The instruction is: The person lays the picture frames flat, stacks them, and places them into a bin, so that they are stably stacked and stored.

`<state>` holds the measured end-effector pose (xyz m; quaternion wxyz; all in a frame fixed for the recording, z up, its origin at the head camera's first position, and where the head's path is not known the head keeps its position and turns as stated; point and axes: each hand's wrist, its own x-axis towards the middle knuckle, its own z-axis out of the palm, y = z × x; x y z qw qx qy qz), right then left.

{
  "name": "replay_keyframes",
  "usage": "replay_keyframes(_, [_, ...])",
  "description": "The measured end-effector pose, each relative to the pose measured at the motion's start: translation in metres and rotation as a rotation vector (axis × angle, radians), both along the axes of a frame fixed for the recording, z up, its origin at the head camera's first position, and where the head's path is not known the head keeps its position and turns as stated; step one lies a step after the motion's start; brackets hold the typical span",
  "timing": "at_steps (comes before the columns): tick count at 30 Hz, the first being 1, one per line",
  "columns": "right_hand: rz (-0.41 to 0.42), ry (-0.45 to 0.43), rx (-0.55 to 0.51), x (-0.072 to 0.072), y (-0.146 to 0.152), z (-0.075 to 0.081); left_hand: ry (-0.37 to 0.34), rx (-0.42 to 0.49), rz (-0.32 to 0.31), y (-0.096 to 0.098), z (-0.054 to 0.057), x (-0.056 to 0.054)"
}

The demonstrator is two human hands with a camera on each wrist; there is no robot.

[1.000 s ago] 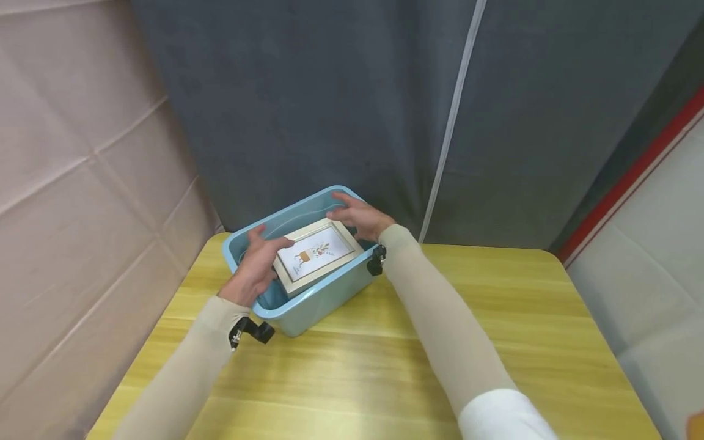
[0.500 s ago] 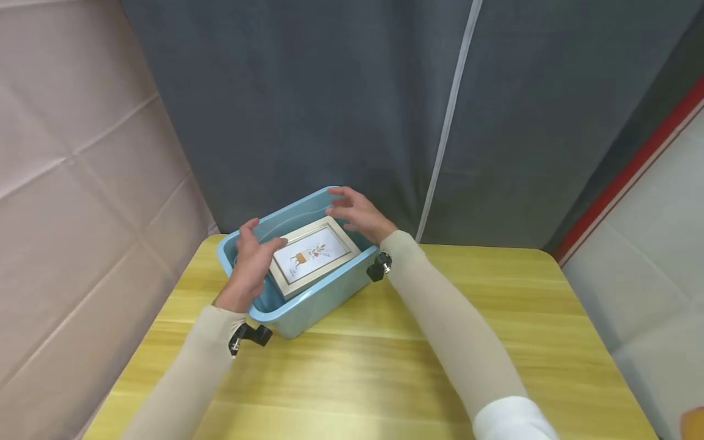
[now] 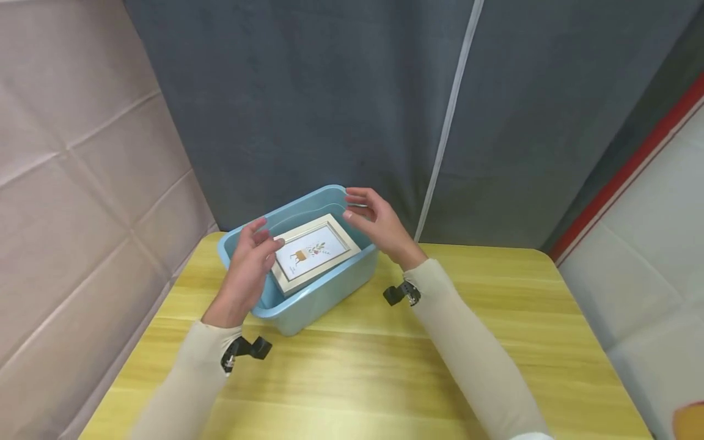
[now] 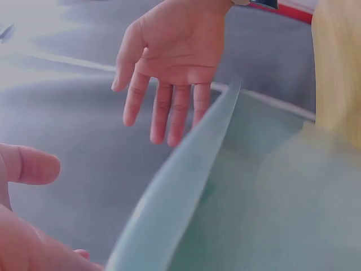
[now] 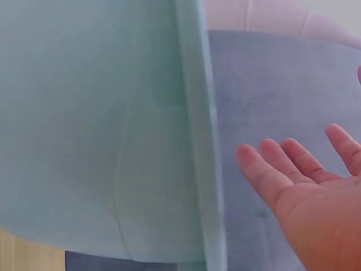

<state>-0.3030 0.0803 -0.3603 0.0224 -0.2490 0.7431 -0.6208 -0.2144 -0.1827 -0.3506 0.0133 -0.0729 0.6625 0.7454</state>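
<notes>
A cream picture frame (image 3: 315,249) with a deer-and-flower print lies face up inside the light blue plastic bin (image 3: 324,293). My left hand (image 3: 249,269) is over the bin's left end, fingers spread, its thumb overlapping the frame's left corner in the head view. At the opposite end, my right hand (image 3: 382,226) hovers by the rim with relaxed fingers and nothing in its grasp. The left wrist view shows the right hand (image 4: 180,62) palm out beyond the bin's rim (image 4: 175,186). In the right wrist view, its loose fingers (image 5: 271,169) are apart from the bin wall (image 5: 158,141).
The bin stands on a yellow wood-grain table (image 3: 341,379), near its back left corner. A dark grey curtain (image 3: 308,110) hangs behind it. Pale panels (image 3: 82,201) flank the left side, and a red-edged white panel (image 3: 649,269) the right. An orange object (image 3: 689,421) shows at lower right.
My right hand has drawn back to the right, away from the picture frame and out towards the rim. The left hand has shifted slightly. The frame stays in the bin.
</notes>
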Motion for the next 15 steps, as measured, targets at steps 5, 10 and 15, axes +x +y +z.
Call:
replay_keyframes(5, [-0.006,0.074,-0.012,0.025,0.014,0.002,0.062,0.063,-0.024,0.013,-0.002,0.017])
replay_keyframes(10, [-0.012,0.091,-0.048,0.049,0.034,0.002,0.135,0.064,-0.073,0.024,-0.003,0.032])
replay_keyframes(15, [-0.036,0.105,-0.06,0.072,0.053,0.0,0.213,-0.004,-0.145,0.033,-0.007,0.047])
